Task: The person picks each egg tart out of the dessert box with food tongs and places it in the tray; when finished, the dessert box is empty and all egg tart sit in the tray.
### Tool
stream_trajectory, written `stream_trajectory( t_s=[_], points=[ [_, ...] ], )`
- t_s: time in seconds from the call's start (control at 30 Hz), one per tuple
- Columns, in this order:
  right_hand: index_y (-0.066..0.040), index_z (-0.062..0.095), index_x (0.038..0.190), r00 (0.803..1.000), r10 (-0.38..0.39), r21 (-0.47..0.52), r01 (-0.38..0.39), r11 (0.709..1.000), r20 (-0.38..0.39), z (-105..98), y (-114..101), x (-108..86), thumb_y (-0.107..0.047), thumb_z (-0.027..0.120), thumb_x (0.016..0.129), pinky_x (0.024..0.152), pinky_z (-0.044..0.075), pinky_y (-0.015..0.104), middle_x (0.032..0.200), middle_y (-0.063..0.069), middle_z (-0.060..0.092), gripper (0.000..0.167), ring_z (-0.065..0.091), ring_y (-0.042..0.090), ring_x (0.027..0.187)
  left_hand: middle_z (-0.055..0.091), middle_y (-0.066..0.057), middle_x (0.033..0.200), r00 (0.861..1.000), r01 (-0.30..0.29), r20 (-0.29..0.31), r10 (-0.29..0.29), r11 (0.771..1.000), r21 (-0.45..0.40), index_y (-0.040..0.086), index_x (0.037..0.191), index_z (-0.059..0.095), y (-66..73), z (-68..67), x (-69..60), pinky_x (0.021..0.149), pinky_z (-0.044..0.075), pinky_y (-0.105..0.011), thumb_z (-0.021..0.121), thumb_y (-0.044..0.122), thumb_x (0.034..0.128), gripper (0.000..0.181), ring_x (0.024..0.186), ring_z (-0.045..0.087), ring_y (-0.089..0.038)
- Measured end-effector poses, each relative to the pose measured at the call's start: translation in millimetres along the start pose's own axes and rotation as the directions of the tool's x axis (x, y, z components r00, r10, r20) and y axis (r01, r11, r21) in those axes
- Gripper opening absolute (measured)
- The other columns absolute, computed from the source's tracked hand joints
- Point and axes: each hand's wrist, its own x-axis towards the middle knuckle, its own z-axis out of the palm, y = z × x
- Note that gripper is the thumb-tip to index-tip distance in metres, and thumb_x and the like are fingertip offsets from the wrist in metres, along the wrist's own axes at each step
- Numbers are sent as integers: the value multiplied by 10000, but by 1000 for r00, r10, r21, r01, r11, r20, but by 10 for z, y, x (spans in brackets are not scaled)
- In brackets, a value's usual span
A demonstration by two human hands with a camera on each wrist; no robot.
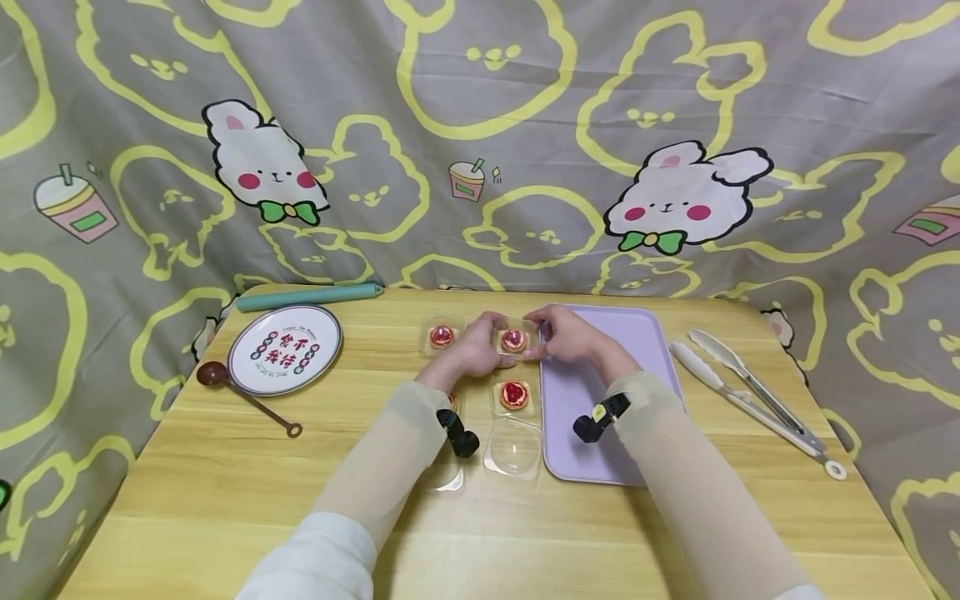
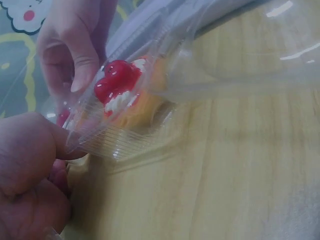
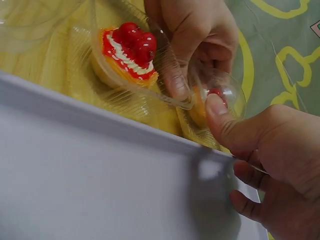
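Observation:
Both hands are at a small clear plastic box (image 1: pixel 525 327) with a cherry-topped tart (image 1: pixel 513 340) inside, in the far row. My left hand (image 1: pixel 480 346) grips its left side, while my right hand (image 1: pixel 573 337) pinches the right side, thumb on the clear plastic in the right wrist view. Nearer to me, another cherry tart (image 1: pixel 513 395) sits in its own clear box, its lid (image 1: pixel 513 450) folded open towards me. A third boxed tart (image 1: pixel 442 336) stands left of the left hand. One more tart (image 1: pixel 452 401) is mostly hidden by the left wrist.
A lilac tray (image 1: pixel 592 454) lies under the right forearm, with metal tongs (image 1: pixel 750 400) to its right. At the left are a white plate (image 1: pixel 285 350) with red print, a brown ladle (image 1: pixel 213 374) and a teal rod (image 1: pixel 311 297). A patterned curtain (image 1: pixel 480 167) hangs behind the table.

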Motion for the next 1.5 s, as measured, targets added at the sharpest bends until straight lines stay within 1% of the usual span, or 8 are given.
stream_trajectory(
  t_s=[0.23, 0.53, 0.77, 0.93, 1.03, 1.17, 1.27, 1.5],
  points=[
    [40, 591, 1377, 998, -24, 13, 25, 1000, -65, 43, 23, 1, -122, 949, 790, 845, 493, 403, 1161, 159, 607, 706, 564, 284, 953, 549, -182, 1480, 1000, -18, -16, 17, 999, -30, 25, 1483, 504, -26, -1, -5, 1218, 357, -459, 903, 65, 826, 769, 1379, 510, -362],
    [20, 607, 1356, 990, -56, -24, 53, 998, -128, 77, 6, -63, -105, 965, 759, 822, 500, 402, 1158, 135, 595, 706, 570, 297, 957, 580, -186, 1422, 1000, 3, -11, -4, 999, -45, 25, 1456, 523, -41, -4, -2, 1207, 375, -456, 914, 89, 824, 746, 1340, 539, -356],
    [25, 601, 1395, 986, -118, -67, 110, 992, -120, 56, 6, -90, -107, 944, 792, 850, 511, 425, 1243, 150, 616, 706, 594, 315, 994, 572, -152, 1460, 1000, 0, 6, 0, 999, -33, 29, 1471, 524, -35, -21, -10, 1216, 360, -446, 895, 157, 865, 722, 1389, 507, -334],
    [36, 570, 1467, 983, -165, -138, 154, 978, -74, 56, 21, -109, -239, 972, 778, 920, 530, 449, 1309, 163, 580, 844, 604, 299, 1031, 570, -151, 1442, 1000, -22, 12, 22, 999, -24, 32, 1471, 528, -30, -37, -22, 1196, 386, -429, 889, 164, 875, 709, 1364, 519, -320],
    [30, 565, 1477, 983, -166, -176, 150, 973, -78, 82, 36, -115, -321, 994, 738, 920, 538, 440, 1325, 155, 562, 924, 601, 275, 1035, 552, -163, 1419, 999, -36, 10, 36, 999, -5, 27, 1473, 520, -17, -41, -29, 1179, 407, -425, 891, 170, 874, 719, 1334, 527, -319],
    [2, 586, 1464, 979, -162, -208, 134, 969, -126, 107, 37, -135, -330, 986, 708, 886, 547, 445, 1364, 135, 554, 918, 604, 274, 1023, 533, -162, 1368, 999, -37, -1, 37, 998, 41, 16, 1480, 502, 7, -34, -43, 1150, 435, -418, 887, 191, 881, 733, 1276, 543, -309],
    [-27, 587, 1468, 980, -135, -182, 108, 977, -147, 95, 13, -165, -308, 972, 699, 905, 545, 468, 1389, 124, 555, 905, 603, 297, 1077, 525, -169, 1352, 1000, -22, -12, 23, 998, 64, 3, 1492, 481, 24, -26, -49, 1147, 435, -419, 887, 196, 882, 758, 1262, 542, -312],
    [-54, 559, 1506, 984, -87, -139, 66, 988, -154, 0, -48, -246, -281, 959, 736, 912, 545, 478, 1375, 137, 632, 897, 603, 316, 1144, 466, -239, 1470, 1000, -1, -26, 3, 997, 78, -7, 1604, 325, 71, -52, -82, 1212, 368, -456, 919, 198, 836, 993, 1369, 494, -382]
  ],
)
